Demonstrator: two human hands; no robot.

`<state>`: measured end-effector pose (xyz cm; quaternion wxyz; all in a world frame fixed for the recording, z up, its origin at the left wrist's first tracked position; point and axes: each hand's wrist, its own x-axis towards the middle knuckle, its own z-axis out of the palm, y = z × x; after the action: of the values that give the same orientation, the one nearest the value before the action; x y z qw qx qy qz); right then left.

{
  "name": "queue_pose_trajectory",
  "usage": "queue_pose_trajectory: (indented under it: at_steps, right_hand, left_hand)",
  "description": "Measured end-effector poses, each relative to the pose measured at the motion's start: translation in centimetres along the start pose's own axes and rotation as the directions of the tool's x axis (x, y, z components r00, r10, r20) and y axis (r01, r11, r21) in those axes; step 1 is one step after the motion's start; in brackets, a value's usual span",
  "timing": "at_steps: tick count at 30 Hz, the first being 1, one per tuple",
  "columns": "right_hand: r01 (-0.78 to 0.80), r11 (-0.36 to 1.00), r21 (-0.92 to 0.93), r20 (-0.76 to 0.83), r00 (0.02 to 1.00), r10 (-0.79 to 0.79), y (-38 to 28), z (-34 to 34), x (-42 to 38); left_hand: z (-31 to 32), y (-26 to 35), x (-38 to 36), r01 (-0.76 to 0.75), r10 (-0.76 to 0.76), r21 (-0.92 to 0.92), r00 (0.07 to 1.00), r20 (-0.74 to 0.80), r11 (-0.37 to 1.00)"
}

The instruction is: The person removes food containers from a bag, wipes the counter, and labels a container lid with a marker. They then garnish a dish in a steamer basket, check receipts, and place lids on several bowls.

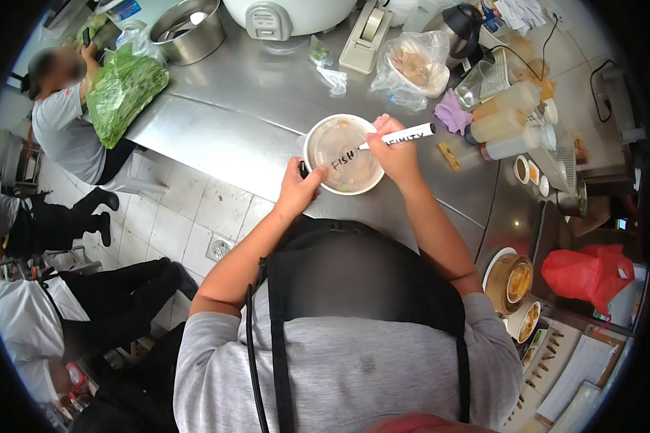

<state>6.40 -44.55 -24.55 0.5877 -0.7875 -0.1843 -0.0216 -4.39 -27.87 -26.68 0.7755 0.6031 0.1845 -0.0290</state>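
One tub (334, 141) lettered "FISH", left hand (300, 187), grip holding the tub, right hand (397, 154), grip around white marker (413, 134) ending "ITY"

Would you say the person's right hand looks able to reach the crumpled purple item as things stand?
Probably yes: the purple item lies nearby on the counter, with nothing apparent standing between. Grasping it may be awkward, though, because the right hand holds the marker over the lid.

Left hand (300, 189) grips, left forearm (245, 249) angled toward one o'clock. Right hand (396, 151) pinches, right forearm (430, 224) toward eleven o'clock.
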Motion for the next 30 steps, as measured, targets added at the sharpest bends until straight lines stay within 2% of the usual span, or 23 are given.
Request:
queue_pose_trajectory:
  at_steps: [3,6,9,12,15,21,27,30]
  right_hand:
    - [0.039,0.997,0.071,-0.02,0.999,-0.038,-0.9,-0.2,0.0]
    - [0.171,0.984,-0.057,0.04,0.985,-0.169,0.0,-0.1,0.1]
    - [0.054,0.997,0.053,0.042,0.998,-0.056,-0.2,-0.4,-0.1]
    - [0.166,0.986,0.007,0.089,0.982,-0.166,-0.2,-0.3,0.3]
    - [0.11,0.991,-0.069,0.024,0.994,-0.109,-0.4,0.0,0.3]
    - [0.124,0.992,-0.016,0.03,0.992,-0.123,0.3,-0.4,0.3]
    - [0.038,0.99,0.138,0.006,0.999,-0.039,-0.9,-0.6,0.2]
    - [0.029,0.998,0.056,0.01,1.0,-0.029,-1.8,-0.7,0.0]
  left_hand:
    - [-0.1,-0.4,0.2,-0.01,0.01,0.003,1.0,-0.002,1.0]
    - [-0.1,-0.3,0.1,-0.007,0.007,0.016,1.0,0.01,1.0]
    - [-0.1,-0.3,0.2,-0.017,0.017,0.008,1.0,0.01,1.0]
    - [-0.1,-0.4,0.2,-0.023,0.022,0.004,1.0,0.007,1.0]
    - [0.0,-0.2,0.0,-0.015,0.015,0.01,1.0,0.003,1.0]
    - [-0.1,-0.3,0.1,-0.015,0.015,0.015,1.0,0.003,1.0]
    - [-0.1,-0.4,0.1,-0.01,0.01,-0.004,1.0,0.002,1.0]
    - [-0.1,-0.4,0.2,-0.015,0.015,0.0,1.0,0.005,1.0]
